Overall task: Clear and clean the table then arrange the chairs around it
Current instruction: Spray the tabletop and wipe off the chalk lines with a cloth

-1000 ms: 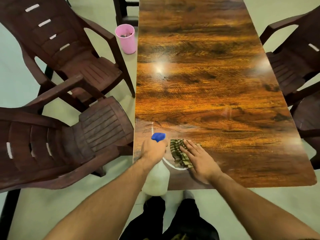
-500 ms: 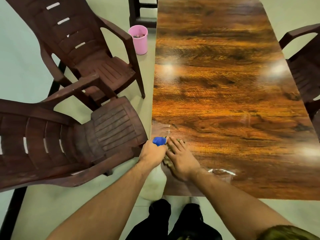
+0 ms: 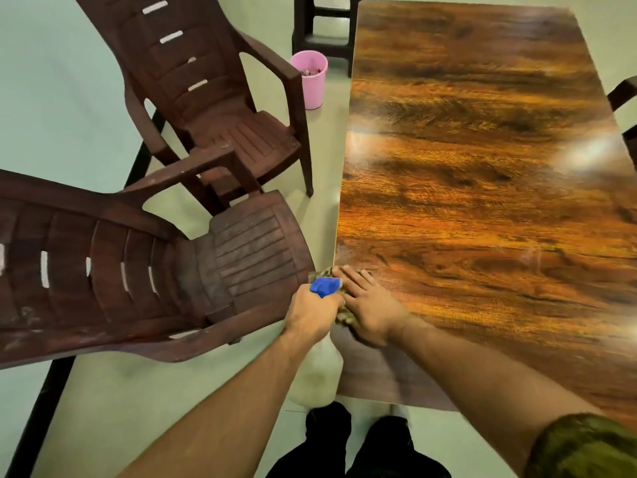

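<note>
A long glossy wood-grain table (image 3: 482, 167) runs away from me on the right. My right hand (image 3: 368, 305) lies flat on a green checked cloth (image 3: 344, 317) at the table's near left edge, and the hand hides most of the cloth. Just left of the edge, my left hand (image 3: 312, 313) grips the neck of a white spray bottle (image 3: 319, 374) with a blue nozzle (image 3: 325, 286); the bottle hangs below the tabletop level. Two dark brown plastic armchairs stand to the left, the nearer chair (image 3: 138, 270) turned sideways and the farther chair (image 3: 213, 108) angled toward the table.
A pink bin (image 3: 310, 81) holding scraps stands on the pale green floor beside the table's left edge. A dark stool (image 3: 324, 25) is behind it. Part of another chair (image 3: 625, 98) shows at the right edge. My dark trousers and feet (image 3: 358, 443) are below.
My right hand has slid the cloth leftward across the near end of the table to its left edge. The left hand stays on the spray bottle. The view has shifted left.
</note>
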Demonstrator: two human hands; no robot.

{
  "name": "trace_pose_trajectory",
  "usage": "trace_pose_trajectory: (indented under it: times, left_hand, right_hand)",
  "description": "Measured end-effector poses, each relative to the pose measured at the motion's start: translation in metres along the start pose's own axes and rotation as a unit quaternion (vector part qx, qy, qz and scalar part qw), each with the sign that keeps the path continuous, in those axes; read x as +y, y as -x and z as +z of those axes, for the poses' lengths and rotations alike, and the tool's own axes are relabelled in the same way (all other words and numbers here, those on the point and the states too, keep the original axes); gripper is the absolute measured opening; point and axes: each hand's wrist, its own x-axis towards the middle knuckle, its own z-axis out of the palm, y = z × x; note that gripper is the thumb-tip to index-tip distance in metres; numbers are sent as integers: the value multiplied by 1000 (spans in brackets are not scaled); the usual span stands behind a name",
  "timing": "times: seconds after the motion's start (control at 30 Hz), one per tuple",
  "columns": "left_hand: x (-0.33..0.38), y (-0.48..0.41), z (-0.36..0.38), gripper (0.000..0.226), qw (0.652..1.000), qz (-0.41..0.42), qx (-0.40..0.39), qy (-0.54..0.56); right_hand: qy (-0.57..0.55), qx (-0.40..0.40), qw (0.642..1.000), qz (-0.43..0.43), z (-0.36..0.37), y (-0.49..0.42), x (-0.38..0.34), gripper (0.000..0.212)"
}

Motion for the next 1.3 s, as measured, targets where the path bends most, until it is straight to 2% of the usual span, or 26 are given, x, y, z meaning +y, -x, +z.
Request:
trace_pose_trajectory:
  times: [0.03, 0.07, 0.1, 0.17, 0.2, 0.23, 0.27, 0.3, 0.4, 0.43, 0.5, 0.53, 0.6, 0.7, 0.8, 0.87, 0.97, 1.1, 1.17, 1.3]
  left_hand:
    - [-1, 1, -2, 17, 1000, 7, -4, 1]
    - [-1, 3, -5, 17, 1000, 10, -7, 0]
    - [-4, 4, -6, 18, 1000, 12, -10, 0]
    - [-10, 5, -8, 20, 1000, 5, -6, 2]
    - [-12, 6, -8, 20, 1000, 2, -2, 3]
    - [-14, 8, -8, 19, 1000, 3, 2, 2]
    - [-14, 10, -8, 19, 1000, 9, 2, -4]
    - [-16, 11, -8, 18, 1000, 16, 3, -17]
    - [-17, 15, -2, 15, 999, 28, -3, -44]
    - [-17, 15, 1, 15, 998, 33, -6, -54]
    - [-16, 22, 12, 18, 997, 41, -14, -60]
    - [-16, 25, 18, 21, 997, 43, -24, -57]
    - [-20, 34, 33, 23, 996, 34, -50, -59]
    - [-27, 48, 62, 20, 992, 40, -106, -58]
    - [-32, 71, 98, 20, 980, 77, -166, -74]
    - [-40, 82, 122, 24, 970, 96, -196, -102]
    - [-39, 109, 162, 33, 966, 125, -195, -112]
    - [-25, 165, 194, 15, 959, 257, -88, -82]
    - [-41, 184, 210, 20, 962, 245, -54, -104]
    - [-58, 192, 233, 30, 971, 155, -3, -184]
  right_hand:
    - [23, -11, 998, -58, -5, 1, 15, 75]
    - [49, -15, 996, -73, -13, -2, 29, 74]
    - [70, -15, 997, -42, -20, -8, 40, 73]
    - [31, 26, 990, 134, -32, -25, 43, 69]
    - [-3, 49, 971, 232, -36, -37, 36, 70]
    - [-20, 58, 955, 290, -38, -48, 23, 71]
    - [-17, 47, 955, 294, -36, -56, 8, 73]
    - [-1, 29, 968, 249, -31, -57, -8, 73]
    - [30, -18, 999, 23, -5, -25, -32, 71]
    - [27, -25, 999, -22, 4, -8, -31, 70]
    - [0, 1, 1000, -25, 20, 33, -15, 70]
    - [-11, 18, 1000, 22, 24, 52, -5, 73]
    - [-30, 57, 982, 178, 31, 93, 18, 77]
    - [-76, 115, 903, 406, 38, 152, 54, 80]
    - [-139, 171, 823, 524, 46, 209, 76, 74]
    - [-148, 184, 796, 557, 48, 240, 82, 67]
    - [-130, 180, 803, 553, 62, 280, 83, 65]
    - [-117, 197, 841, 489, 84, 305, 86, 64]
    - [-124, 179, 848, 483, 88, 316, 84, 66]
    - [-121, 169, 861, 464, 91, 317, 76, 69]
